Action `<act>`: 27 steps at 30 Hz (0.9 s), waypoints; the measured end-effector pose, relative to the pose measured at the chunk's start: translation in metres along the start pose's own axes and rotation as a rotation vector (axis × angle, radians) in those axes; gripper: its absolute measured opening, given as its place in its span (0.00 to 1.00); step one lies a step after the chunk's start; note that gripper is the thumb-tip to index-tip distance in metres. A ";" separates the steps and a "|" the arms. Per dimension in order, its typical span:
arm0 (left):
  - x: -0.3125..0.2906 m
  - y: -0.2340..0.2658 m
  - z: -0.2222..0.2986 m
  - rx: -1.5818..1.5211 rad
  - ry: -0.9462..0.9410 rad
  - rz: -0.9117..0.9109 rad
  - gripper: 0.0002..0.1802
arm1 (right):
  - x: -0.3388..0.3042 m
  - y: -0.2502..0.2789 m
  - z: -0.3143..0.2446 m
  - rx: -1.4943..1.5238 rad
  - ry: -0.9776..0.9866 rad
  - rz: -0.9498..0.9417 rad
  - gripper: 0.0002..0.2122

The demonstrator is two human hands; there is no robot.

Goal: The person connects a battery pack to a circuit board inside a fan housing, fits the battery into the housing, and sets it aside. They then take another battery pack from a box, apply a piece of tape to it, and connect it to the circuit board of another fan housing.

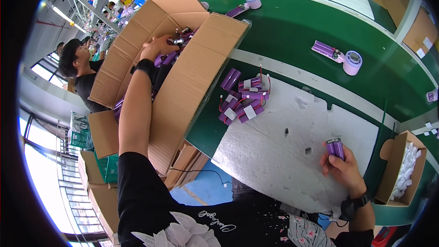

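Note:
My left hand [160, 48] reaches into a large open cardboard box [196, 68]. Its fingers curl down among purple battery packs [168, 58] and small dark and silvery parts; what they grip is partly hidden. Over the right part of a grey-white foam board [279, 142], my right hand [343, 167] holds a purple battery pack [335, 148] of joined cylindrical cells, thumb across its lower end. At the board's far left corner lies a loose group of purple battery packs [247, 110] with white pads and red and black leads.
On the green bench [283, 32] are two purple-and-white devices with round heads, one a fan-like unit [352, 62]. A small carton of white pieces [404, 169] stands at the right. Beyond the big box, a person in black [87, 73] is at the left; others sit farther off.

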State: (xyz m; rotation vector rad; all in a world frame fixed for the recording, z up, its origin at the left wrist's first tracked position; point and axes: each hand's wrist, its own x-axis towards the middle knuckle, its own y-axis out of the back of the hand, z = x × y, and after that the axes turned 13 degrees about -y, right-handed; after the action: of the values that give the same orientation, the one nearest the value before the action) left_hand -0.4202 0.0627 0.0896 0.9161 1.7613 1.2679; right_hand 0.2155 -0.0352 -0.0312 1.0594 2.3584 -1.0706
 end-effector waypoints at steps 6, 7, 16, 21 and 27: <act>0.001 -0.011 -0.014 -0.043 -0.074 0.082 0.41 | 0.000 0.000 0.000 0.004 -0.008 0.007 0.22; 0.003 -0.008 -0.017 -0.143 -0.162 0.063 0.41 | 0.000 0.000 0.000 0.006 -0.006 0.008 0.22; 0.015 -0.011 -0.021 -0.332 -0.295 0.060 0.37 | -0.001 -0.002 -0.001 0.009 -0.008 0.001 0.21; 0.016 -0.014 -0.022 -0.416 -0.305 0.047 0.32 | -0.002 -0.002 -0.001 0.004 -0.013 0.005 0.22; 0.009 -0.010 -0.016 -0.389 -0.267 0.072 0.31 | -0.002 -0.003 -0.002 0.000 -0.018 0.010 0.21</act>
State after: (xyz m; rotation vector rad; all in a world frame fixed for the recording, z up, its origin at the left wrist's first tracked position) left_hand -0.4396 0.0614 0.0815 0.8789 1.2300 1.3997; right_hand 0.2151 -0.0358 -0.0270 1.0567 2.3366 -1.0718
